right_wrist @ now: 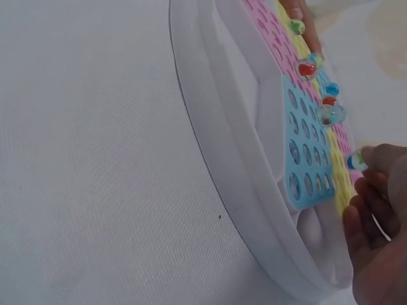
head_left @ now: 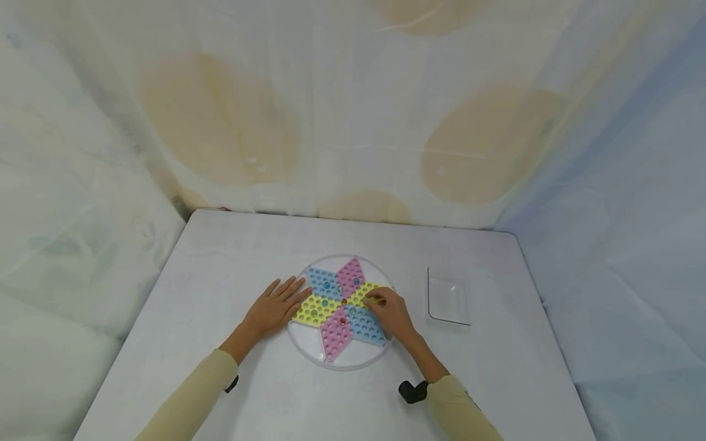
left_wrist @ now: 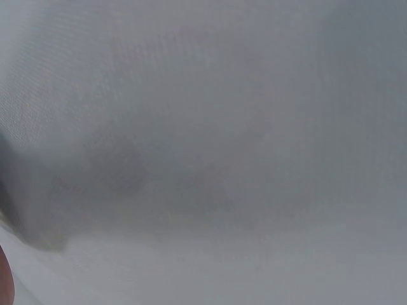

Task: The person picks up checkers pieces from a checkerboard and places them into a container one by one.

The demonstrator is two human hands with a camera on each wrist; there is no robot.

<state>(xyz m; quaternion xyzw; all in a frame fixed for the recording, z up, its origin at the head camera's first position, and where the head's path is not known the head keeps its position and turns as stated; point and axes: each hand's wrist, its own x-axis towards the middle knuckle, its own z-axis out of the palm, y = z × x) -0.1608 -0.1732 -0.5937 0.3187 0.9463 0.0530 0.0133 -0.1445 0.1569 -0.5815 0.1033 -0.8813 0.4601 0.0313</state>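
A round white Chinese checkers board (head_left: 306,343) with a pink, blue and yellow star of holes lies on the table. Flat against its left side rests my left hand (head_left: 277,308), fingers spread, fingertips over the blue and yellow points. My right hand (head_left: 390,312) is over the right yellow point, its fingers bent. In the right wrist view its fingertips pinch a blue-green glass marble (right_wrist: 357,160) close above the board. Several other marbles sit in holes, among them a red marble (head_left: 343,321) and a blue marble (head_left: 327,285). The left wrist view shows mostly blurred white surface.
A clear plastic box (head_left: 448,300) stands on the white table (head_left: 480,373) to the right of the board. Patterned cloth walls (head_left: 353,122) enclose the table at the back and both sides.
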